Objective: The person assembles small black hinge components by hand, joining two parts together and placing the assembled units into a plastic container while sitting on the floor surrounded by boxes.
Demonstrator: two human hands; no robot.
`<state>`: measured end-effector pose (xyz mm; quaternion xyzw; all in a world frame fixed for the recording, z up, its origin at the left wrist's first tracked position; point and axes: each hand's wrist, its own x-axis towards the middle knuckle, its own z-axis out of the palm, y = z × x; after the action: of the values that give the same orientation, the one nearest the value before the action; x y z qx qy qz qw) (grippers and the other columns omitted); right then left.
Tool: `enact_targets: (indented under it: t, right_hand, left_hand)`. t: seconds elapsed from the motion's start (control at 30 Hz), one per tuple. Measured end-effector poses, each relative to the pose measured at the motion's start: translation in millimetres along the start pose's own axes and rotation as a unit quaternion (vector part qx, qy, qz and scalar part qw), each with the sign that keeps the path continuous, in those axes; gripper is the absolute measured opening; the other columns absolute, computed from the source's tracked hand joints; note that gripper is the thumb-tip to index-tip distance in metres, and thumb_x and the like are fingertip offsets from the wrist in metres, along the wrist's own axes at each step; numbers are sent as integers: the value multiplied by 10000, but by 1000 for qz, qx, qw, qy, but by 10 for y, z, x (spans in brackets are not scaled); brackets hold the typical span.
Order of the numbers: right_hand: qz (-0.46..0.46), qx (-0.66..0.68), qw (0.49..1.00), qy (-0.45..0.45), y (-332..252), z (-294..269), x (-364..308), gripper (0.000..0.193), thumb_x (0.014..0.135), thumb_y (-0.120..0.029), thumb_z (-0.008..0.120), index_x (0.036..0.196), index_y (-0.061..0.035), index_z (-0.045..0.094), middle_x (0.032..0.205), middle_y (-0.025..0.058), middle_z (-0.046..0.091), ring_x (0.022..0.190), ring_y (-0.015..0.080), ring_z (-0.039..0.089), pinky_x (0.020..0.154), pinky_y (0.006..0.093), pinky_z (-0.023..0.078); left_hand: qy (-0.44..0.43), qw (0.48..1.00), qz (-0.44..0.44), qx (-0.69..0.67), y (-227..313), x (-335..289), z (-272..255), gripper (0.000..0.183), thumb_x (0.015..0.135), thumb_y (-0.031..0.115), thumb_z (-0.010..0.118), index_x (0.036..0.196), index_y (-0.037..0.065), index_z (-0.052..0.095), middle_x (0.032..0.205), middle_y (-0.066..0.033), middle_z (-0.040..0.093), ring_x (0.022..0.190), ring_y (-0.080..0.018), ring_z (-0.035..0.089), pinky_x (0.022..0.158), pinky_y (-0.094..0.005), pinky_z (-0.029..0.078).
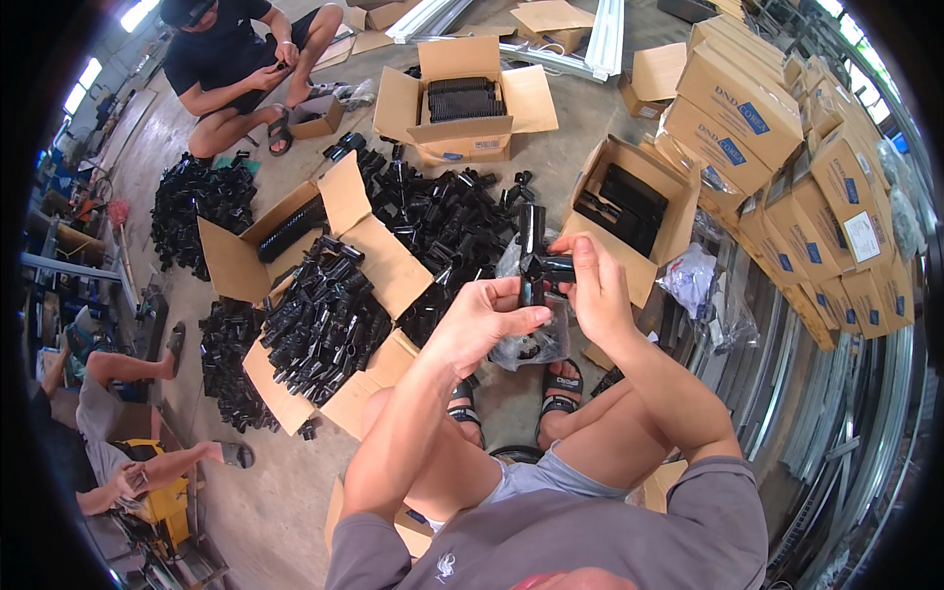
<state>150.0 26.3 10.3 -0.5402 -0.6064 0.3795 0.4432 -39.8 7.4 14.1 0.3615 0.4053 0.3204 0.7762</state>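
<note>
Both hands hold a glossy black tube joint (532,228), T-shaped, with one tube end pointing up and another to the right. My left hand (482,320) has its fingers wrapped round the lower part. Thumb and fingers of my right hand (596,285) close on the side tube. Some of the joint is hidden behind my fingers. A clear plastic bag (539,341) lies just below and behind the hands. Close to the left stands an open carton (388,264), its flaps spread, heaped with similar black joints (324,320).
Loose black joints (423,211) cover the floor ahead. Two open cartons (462,143) (649,246) hold neatly stacked black parts. Closed cartons (733,108) stack up at right beside long metal profiles (767,364). One person (231,69) sits far left, another (108,452) near left.
</note>
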Motion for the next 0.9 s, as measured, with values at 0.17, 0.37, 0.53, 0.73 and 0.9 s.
enact_targets:
  t: [0.17,0.37,0.53,0.73,0.9]
  right_hand:
    - [91,230,968,-34,393,4,360,558,1072,-530,317,1146,-53,596,815,96,654,591,140,614,517,235,479]
    - [-9,-436,845,-310,2097,67,787,327,969,-270,549,976,20,700,1001,230,715,894,353,716,798,473,566]
    - [194,-459,827,-261,2935,552,737,317,898,-271,636,1048,-6,722,1123,260,681,1086,412,651,929,482,531]
    - [200,-370,885,-200,3854,778,732,401,810,-356,706,1006,-10,753,1110,249,691,1084,376,666,957,449,517]
    - [275,-376,855,-228,4120,688,816,307,780,-220,699,1009,-23,754,1149,238,684,1122,360,657,968,416,518]
  left_hand:
    - [158,952,142,221,-19,80,-168,390,818,-21,741,1198,-41,655,1012,-57,737,901,-119,661,842,-268,519]
    - [343,750,205,527,140,41,-228,404,770,113,768,1166,67,700,915,-218,717,859,-367,706,781,-425,543]
    - [298,738,148,588,85,73,-299,373,739,76,758,1108,68,706,889,-211,711,878,-389,691,799,-471,538]
    - [274,736,125,606,-48,188,-322,374,727,67,740,1094,21,677,873,-221,699,863,-394,687,772,-480,548]
    - [273,739,115,605,-39,198,-338,374,731,78,755,1094,28,679,831,-202,699,852,-375,696,744,-477,555]
